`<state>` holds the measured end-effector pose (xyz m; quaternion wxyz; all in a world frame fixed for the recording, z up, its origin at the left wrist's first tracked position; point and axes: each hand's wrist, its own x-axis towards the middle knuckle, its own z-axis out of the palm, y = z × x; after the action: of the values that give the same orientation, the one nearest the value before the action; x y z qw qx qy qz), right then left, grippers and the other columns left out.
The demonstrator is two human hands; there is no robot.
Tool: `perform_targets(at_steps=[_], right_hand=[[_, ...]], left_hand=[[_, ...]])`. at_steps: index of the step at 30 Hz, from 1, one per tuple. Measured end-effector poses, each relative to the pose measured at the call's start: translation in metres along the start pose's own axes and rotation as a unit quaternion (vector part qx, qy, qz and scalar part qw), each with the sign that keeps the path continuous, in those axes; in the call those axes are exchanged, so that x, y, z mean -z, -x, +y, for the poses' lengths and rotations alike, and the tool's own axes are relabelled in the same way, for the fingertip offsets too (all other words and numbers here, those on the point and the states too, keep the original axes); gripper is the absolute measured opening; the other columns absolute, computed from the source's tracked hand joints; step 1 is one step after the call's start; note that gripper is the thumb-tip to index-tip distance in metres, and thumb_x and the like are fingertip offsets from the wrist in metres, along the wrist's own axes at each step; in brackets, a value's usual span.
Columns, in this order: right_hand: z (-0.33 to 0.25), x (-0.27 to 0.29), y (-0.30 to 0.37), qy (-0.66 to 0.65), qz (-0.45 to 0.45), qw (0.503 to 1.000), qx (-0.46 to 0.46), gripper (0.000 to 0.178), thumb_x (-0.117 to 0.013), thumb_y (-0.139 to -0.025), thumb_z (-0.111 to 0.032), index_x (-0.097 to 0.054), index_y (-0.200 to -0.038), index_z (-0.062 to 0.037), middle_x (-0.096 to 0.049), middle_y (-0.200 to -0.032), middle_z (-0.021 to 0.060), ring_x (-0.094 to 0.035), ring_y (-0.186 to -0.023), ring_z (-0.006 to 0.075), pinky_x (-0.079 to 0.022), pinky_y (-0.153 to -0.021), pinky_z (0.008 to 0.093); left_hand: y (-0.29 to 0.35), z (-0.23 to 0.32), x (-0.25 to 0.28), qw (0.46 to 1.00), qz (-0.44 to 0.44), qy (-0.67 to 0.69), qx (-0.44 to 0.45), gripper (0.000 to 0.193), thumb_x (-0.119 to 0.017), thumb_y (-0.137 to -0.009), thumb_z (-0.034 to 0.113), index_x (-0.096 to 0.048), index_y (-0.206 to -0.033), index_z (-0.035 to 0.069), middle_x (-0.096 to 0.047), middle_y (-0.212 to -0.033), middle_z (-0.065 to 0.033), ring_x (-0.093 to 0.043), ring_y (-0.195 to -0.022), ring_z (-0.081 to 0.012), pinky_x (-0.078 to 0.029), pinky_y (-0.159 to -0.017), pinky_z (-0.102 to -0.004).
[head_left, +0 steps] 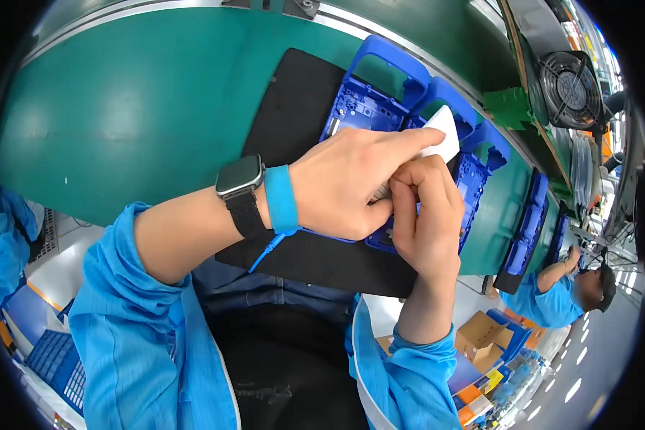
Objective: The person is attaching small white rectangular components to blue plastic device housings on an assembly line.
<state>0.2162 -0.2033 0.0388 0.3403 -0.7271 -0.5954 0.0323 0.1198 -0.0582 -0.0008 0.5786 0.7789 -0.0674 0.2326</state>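
My left hand [344, 179] reaches across the blue plastic housings, its fingers closed round a white sheet [446, 136] whose corner sticks out past the index finger. My right hand [433, 215] meets it fingertip to fingertip, thumb and index finger pinched together. Whatever sits in that pinch is too small or too hidden to make out. Beneath the hands, an open blue housing [369, 107] with a looped handle lies on a black mat [294, 107]. Another blue housing [471, 179] shows to the right; the hands cover much of the parts between.
The mat rests on a green work surface [136, 115] with a metal rail along its far edge. More blue housings [530, 222] stand farther right. A fan [570, 89] is at the upper right. A co-worker in blue [552, 297] sits at the right. A blue cord [269, 251] hangs from my left wristband.
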Motion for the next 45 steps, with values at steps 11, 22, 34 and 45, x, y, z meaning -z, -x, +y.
perform_targets(at_steps=[11,22,34,45], right_hand=[[0.0,-0.007,0.001,0.011,0.042,0.999,-0.026,0.016,-0.065,-0.085,0.01,-0.056,-0.092,-0.0025,-0.057,-0.083,0.0123,-0.059,-0.069,0.0282,-0.048,-0.061,0.036],[0.032,0.068,0.026,0.038,0.095,0.989,-0.107,0.009,-0.048,-0.1,0.004,-0.053,-0.094,-0.0009,-0.05,-0.088,0.0023,-0.045,-0.076,0.0085,-0.037,-0.067,0.0208],[0.051,0.11,0.056,0.137,-0.212,0.961,-0.109,0.013,-0.059,-0.088,0.011,-0.054,-0.094,0.0015,-0.056,-0.09,0.0159,-0.057,-0.077,0.033,-0.048,-0.071,0.037],[0.055,0.105,0.06,0.154,-0.281,0.944,-0.083,0.014,-0.062,-0.085,0.01,-0.056,-0.093,0.0003,-0.056,-0.09,0.0147,-0.059,-0.078,0.0349,-0.049,-0.068,0.0408]], left_hand=[[0.0,0.001,0.001,1.0,0.008,-0.017,0.001,0.079,-0.066,-0.073,-0.002,-0.04,-0.148,-0.003,-0.068,-0.108,-0.0236,-0.069,-0.096,-0.0404,-0.056,-0.08,-0.041],[-0.003,-0.001,0.006,0.998,0.021,0.047,0.029,0.078,-0.062,-0.077,-0.001,-0.038,-0.151,0.001,-0.064,-0.124,-0.0216,-0.065,-0.116,-0.0324,-0.049,-0.1,-0.0381],[0.002,-0.006,0.012,0.998,0.001,0.055,0.006,0.077,-0.056,-0.081,-0.001,-0.034,-0.154,0.004,-0.06,-0.128,-0.0175,-0.061,-0.118,-0.0245,-0.049,-0.099,-0.0347],[-0.011,0.026,0.02,0.974,0.034,0.115,0.193,0.077,-0.066,-0.08,0.002,-0.032,-0.148,-0.01,-0.064,-0.114,-0.021,-0.066,-0.102,-0.0258,-0.05,-0.09,-0.0334]])
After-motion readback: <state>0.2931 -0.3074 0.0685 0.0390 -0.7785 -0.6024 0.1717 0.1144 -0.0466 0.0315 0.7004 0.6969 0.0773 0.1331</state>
